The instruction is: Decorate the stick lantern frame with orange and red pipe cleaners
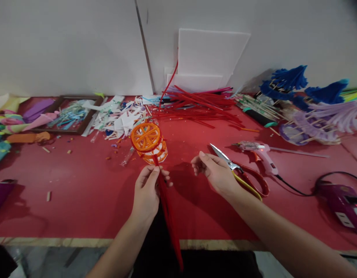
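Note:
Red pipe cleaners hang in a bundle from my left hand, whose thumb and fingers pinch them near the upper end. The lower ends reach past the table's front edge. Just beyond that hand stands an orange and white drum-shaped craft piece with a spoked wheel-like top; the bundle's tip overlaps it in view. My right hand is held to the right, fingers curled loosely inward and thumb against them, with nothing visible in them. Beside its wrist lie scissors with red and yellow handles, blades pointing away to the left.
Behind lie a pile of red pipe cleaners, paper scraps and a brown frame. A pink glue gun rests at right, its cord running to a purple power box. Blue and lilac pipe-cleaner pieces stand back right.

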A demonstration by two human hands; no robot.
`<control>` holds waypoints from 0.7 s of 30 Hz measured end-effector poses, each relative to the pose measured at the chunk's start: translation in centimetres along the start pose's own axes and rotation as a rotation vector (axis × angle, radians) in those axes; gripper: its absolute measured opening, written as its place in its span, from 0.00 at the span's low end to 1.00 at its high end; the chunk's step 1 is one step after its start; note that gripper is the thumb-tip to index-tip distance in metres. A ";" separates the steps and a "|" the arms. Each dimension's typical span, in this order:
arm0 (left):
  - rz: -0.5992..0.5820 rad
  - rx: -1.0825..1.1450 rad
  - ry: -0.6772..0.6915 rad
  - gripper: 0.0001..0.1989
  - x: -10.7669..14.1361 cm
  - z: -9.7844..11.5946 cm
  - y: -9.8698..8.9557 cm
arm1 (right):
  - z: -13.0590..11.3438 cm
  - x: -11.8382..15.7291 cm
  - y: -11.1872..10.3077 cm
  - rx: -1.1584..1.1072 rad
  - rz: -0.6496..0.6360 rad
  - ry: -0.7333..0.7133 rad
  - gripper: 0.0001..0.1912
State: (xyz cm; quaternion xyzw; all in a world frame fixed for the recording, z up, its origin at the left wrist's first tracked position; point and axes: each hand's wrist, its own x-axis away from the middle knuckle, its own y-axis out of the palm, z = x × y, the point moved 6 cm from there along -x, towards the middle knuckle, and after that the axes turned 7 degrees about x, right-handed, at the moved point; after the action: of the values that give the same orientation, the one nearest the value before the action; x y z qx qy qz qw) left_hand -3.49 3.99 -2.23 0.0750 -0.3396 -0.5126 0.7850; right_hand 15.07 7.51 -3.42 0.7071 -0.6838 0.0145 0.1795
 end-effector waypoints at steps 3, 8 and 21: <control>-0.006 -0.006 0.004 0.14 -0.1 0.0 0.1 | 0.0 0.2 -0.5 0.014 0.008 -0.008 0.19; -0.077 -0.080 0.057 0.11 0.3 -0.3 0.2 | -0.7 0.7 -0.2 0.093 -0.033 -0.017 0.16; -0.527 -0.019 -0.535 0.12 4.0 -3.3 7.2 | -2.5 0.9 0.4 -0.061 -0.305 0.008 0.15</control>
State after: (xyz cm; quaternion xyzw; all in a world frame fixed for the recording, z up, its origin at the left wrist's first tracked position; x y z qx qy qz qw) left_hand 4.88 3.11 0.49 0.0161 -0.4970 -0.7015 0.5104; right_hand 15.32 7.28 -0.77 0.7968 -0.5679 -0.0310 0.2039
